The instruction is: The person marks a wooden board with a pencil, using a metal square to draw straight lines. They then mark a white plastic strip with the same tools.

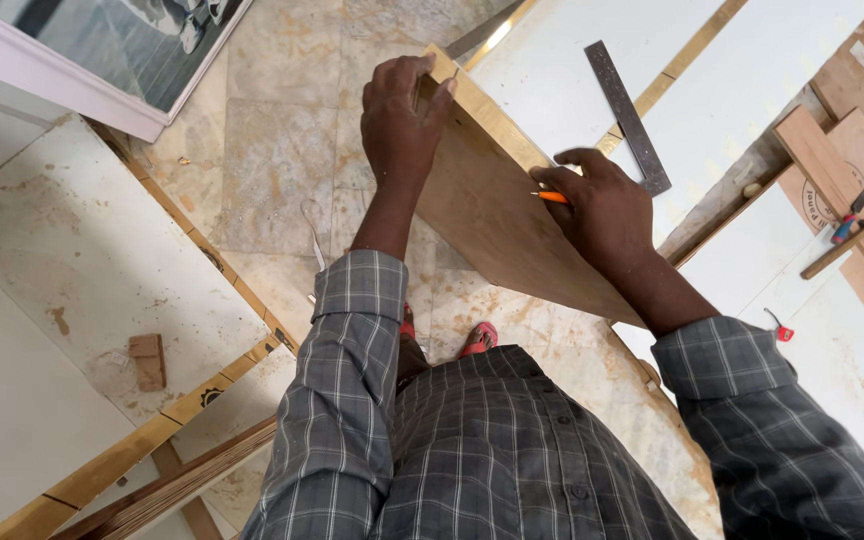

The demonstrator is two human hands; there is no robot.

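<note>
Left hand (399, 115) is clenched over the far end of the plywood board (497, 215), which is held tilted on edge above the tiled floor (277, 160). Right hand (602, 205) is closed on an orange pencil (552, 197) at the board's upper edge. For a clean mark, the board should be kept steady and the pencil tip pressed close against the edge. Brown, smooth faces and a paler edge are shown.
</note>
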